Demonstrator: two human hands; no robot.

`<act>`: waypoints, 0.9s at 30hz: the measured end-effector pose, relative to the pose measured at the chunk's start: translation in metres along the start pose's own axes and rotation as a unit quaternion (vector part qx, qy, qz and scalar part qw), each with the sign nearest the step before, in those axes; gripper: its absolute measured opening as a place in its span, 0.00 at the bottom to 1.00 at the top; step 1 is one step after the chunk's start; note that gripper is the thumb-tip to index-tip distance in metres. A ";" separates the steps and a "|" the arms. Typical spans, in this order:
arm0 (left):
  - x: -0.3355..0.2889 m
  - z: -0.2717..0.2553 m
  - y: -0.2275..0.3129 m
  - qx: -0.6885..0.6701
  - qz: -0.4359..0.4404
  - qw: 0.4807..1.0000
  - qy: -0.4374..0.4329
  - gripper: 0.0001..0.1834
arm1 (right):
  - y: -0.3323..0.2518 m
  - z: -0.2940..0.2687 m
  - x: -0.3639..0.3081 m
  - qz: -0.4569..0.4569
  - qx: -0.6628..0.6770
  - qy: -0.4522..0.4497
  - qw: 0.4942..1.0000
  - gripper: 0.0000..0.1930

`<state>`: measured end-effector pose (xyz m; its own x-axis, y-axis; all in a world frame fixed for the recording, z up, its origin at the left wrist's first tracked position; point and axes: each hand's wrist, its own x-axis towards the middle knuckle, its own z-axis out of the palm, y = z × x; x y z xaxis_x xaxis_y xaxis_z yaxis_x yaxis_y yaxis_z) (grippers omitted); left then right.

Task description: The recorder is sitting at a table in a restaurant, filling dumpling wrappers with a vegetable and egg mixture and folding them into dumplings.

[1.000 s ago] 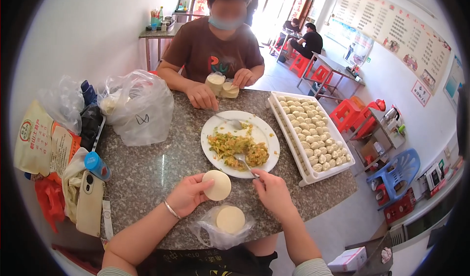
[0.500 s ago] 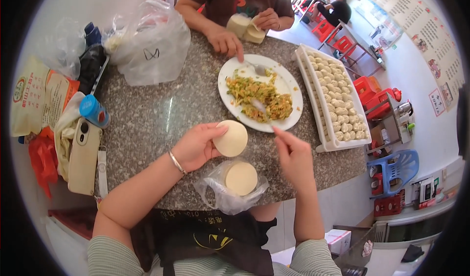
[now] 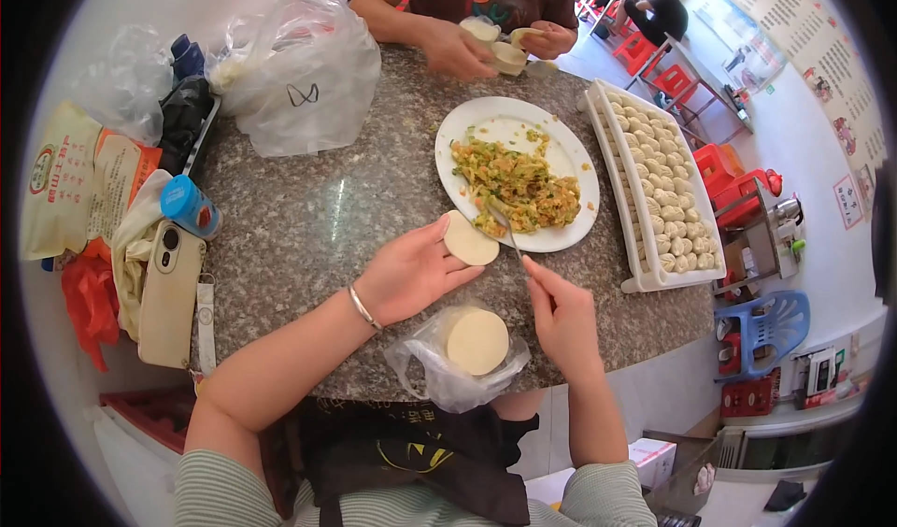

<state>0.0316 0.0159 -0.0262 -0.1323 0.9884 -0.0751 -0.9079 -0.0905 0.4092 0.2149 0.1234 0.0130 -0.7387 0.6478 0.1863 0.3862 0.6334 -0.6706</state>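
My left hand [image 3: 406,270] is turned palm up, its fingers under a round dumpling wrapper [image 3: 470,239] at the near edge of the white oval plate [image 3: 495,109]. A slim spoon [image 3: 515,240] is gripped in my right hand [image 3: 563,317], its tip in the chopped green and orange filling [image 3: 542,195]. Between my forearms, a stack of round wrappers [image 3: 478,342] sits in an opened clear plastic bag [image 3: 420,375] by the table's near edge.
A white tray [image 3: 645,275] of pleated dumplings [image 3: 675,214] stands right of the plate. Across the table, a person's hands [image 3: 462,52] hold wrappers. Plastic bags [image 3: 308,88], a blue-lidded container [image 3: 190,205] and a phone [image 3: 171,293] crowd the left side.
My left hand has opened out palm up beneath the wrapper. The spoon in my right hand now dips into the filling. The other person's hand has left the plate's far edge for their wrappers.
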 end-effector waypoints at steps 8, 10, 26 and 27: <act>-0.001 0.003 0.006 0.030 0.034 0.998 0.049 0.23 | -0.010 -0.005 -0.005 -0.036 0.028 -0.047 0.998 0.14; -0.001 0.003 0.008 0.041 0.032 0.997 0.056 0.23 | -0.012 -0.007 -0.001 -0.022 0.027 -0.034 0.999 0.14; -0.003 0.002 0.015 0.035 0.027 0.998 0.055 0.23 | -0.007 0.004 0.009 -0.003 0.048 -0.032 0.998 0.13; -0.002 0.001 0.017 0.025 0.025 0.998 0.044 0.22 | -0.006 0.004 0.007 -0.039 0.039 -0.044 0.997 0.13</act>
<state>0.0172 0.0126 -0.0182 -0.2133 0.9680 -0.1322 -0.8788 -0.1310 0.4588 0.2053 0.1225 0.0152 -0.8123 0.5551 0.1788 0.2838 0.6442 -0.7102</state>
